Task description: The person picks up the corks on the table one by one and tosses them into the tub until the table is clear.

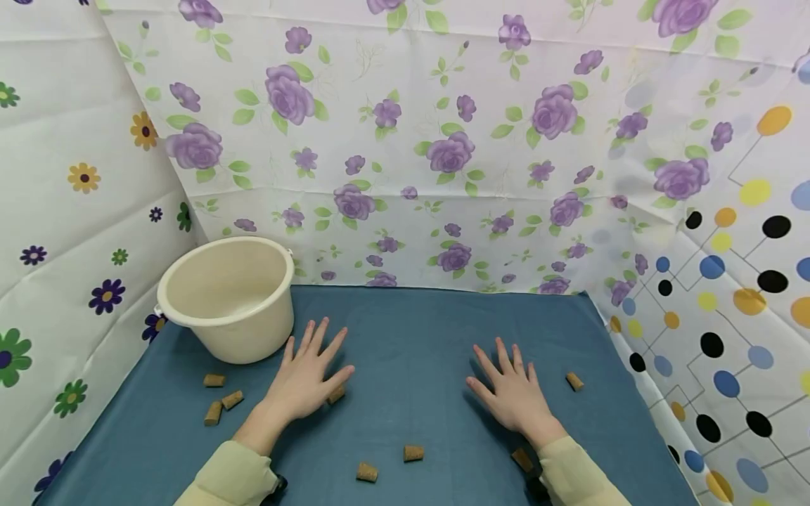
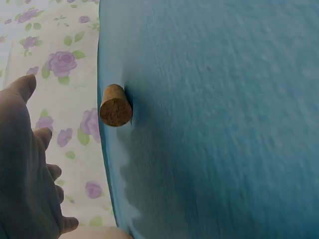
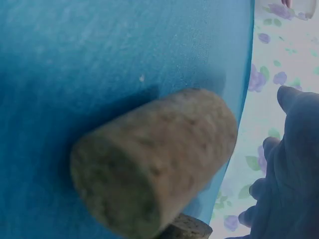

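My left hand (image 1: 306, 383) is spread over the blue cloth, fingers straight, holding nothing. Partly behind its thumb side lies a cork (image 1: 336, 395), which the left wrist view shows as a tapered cork (image 2: 115, 105) beyond the palm. My right hand (image 1: 514, 393) also has its fingers spread, with nothing in them. A cork (image 1: 522, 459) lies by the right wrist and looms large in the right wrist view, where another cork (image 3: 188, 227) shows partly behind it. Farther right lies a single cork (image 1: 574, 381). Two more, a cork (image 1: 367, 471) and a cork (image 1: 413, 453), lie between the forearms.
A cream bucket (image 1: 237, 337) stands at the back left of the blue cloth (image 1: 430, 365). In front of it lie a cork (image 1: 214, 380), a cork (image 1: 232, 400) and a cork (image 1: 213, 413). Floral and dotted curtains (image 1: 405, 140) enclose the table's back and sides.
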The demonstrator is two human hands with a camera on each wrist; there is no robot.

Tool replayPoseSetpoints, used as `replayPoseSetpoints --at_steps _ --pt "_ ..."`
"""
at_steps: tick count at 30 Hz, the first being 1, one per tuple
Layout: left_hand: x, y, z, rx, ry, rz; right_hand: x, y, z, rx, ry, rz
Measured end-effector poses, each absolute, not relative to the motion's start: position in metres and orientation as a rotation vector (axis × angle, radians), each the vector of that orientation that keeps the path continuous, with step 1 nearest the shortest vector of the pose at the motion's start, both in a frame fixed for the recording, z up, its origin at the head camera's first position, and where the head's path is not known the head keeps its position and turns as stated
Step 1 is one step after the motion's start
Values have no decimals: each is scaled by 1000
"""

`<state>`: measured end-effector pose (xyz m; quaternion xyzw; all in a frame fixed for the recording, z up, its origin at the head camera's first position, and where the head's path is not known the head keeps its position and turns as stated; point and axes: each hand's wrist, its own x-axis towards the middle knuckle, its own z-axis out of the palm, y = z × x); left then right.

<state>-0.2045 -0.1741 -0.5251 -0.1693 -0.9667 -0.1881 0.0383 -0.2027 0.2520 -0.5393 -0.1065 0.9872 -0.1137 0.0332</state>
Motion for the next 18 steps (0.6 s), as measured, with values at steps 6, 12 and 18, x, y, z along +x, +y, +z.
replayPoseSetpoints --at_steps 6,12,18 --pt "-196 -184 -516 -497 -2934 -683 -199 253 -537 -347 3036 -405" --pt "-189 -197 -502 -501 -2868 -762 -197 254 -533 -374 3047 -468" --pt "-181 -206 -488 -465 -2812 -875 -196 254 -527 -365 3040 -511"
